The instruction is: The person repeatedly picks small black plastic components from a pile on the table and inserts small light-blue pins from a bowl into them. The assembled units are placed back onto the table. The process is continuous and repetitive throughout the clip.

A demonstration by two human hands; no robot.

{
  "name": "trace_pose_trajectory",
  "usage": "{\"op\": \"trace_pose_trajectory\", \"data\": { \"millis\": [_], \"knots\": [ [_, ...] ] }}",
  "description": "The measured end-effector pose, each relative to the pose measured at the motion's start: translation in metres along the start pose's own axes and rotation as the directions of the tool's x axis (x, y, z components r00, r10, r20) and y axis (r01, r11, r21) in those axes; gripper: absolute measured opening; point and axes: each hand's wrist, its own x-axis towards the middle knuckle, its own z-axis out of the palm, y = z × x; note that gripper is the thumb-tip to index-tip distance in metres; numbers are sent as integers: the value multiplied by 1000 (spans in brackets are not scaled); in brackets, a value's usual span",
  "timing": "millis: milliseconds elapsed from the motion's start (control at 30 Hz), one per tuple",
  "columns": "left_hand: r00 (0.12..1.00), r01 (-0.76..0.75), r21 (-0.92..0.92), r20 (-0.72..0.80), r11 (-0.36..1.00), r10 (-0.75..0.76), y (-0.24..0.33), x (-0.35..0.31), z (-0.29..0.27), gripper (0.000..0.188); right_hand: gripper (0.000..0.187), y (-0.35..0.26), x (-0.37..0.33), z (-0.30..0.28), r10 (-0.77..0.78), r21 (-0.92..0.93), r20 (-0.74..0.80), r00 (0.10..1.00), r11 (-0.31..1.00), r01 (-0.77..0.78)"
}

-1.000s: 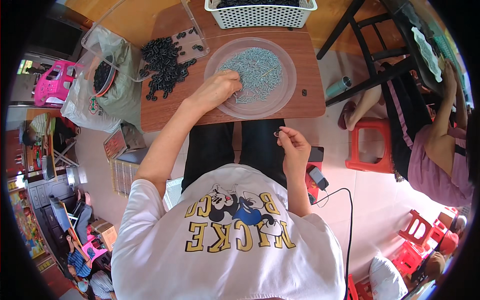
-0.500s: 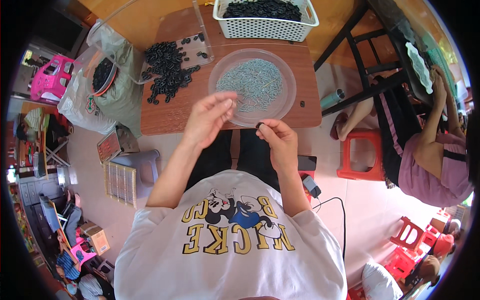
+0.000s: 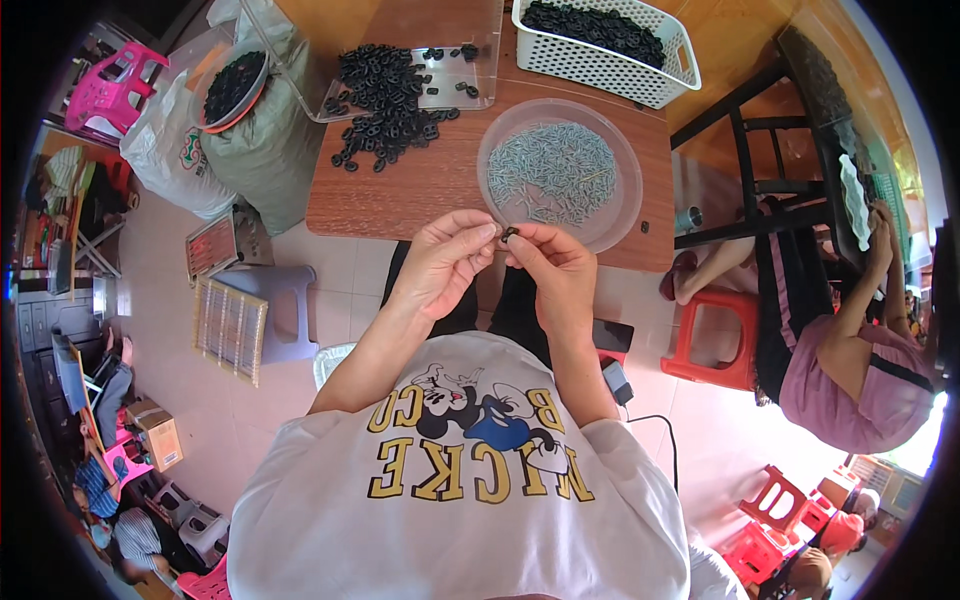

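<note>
My right hand [image 3: 556,268] pinches a small black plastic piece [image 3: 508,235] between thumb and forefinger, just in front of the table's near edge. The fingertips of my left hand [image 3: 448,258] are pressed together and meet the piece from the other side; whatever they hold is too small to make out. Just beyond my hands, a round translucent bowl [image 3: 629,200] contains many small silvery screws [image 3: 555,170]. To its left, a heap of similar black pieces [image 3: 385,95] spills from a clear tray [image 3: 485,92] onto the brown wooden table [image 3: 440,185].
A white perforated basket [image 3: 600,68] of black pieces stands at the table's back. Sacks [image 3: 262,160] and a bowl of black pieces [image 3: 236,90] are on the left. A person [image 3: 850,370] works at the right, near a red stool [image 3: 715,345]. A cable [image 3: 672,440] hangs at my right.
My left hand has come from above the bowl's near edge to meet my right hand at the black piece. The whole view has shifted, with the table now further right.
</note>
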Motion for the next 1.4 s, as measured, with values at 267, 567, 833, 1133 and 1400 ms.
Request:
{"op": "trace_pose_trajectory", "data": {
  "millis": [267,567,833,1133,1400],
  "knots": [
    [999,-23,63,37,998,21,0,-2,-7,23,15,-3,-3,4,-9,-141,-20,1000,990,6],
    [992,-129,341,38,931,124,-1,-4,-4,26,12,-1,-11,-1,-97,-394,-59,994,917,66],
    [997,-71,423,33,904,63,-7,-1,-16,29,13,8,-12,-6,-49,-431,-45,998,902,25],
    [994,-70,385,-54,920,98,-3,3,-19,29,14,14,-7,3,-75,-432,-96,993,901,26],
    [997,-52,422,-22,905,67,-3,-2,-26,38,12,31,-10,-1,-49,-462,-86,995,887,4]
  ]
}}
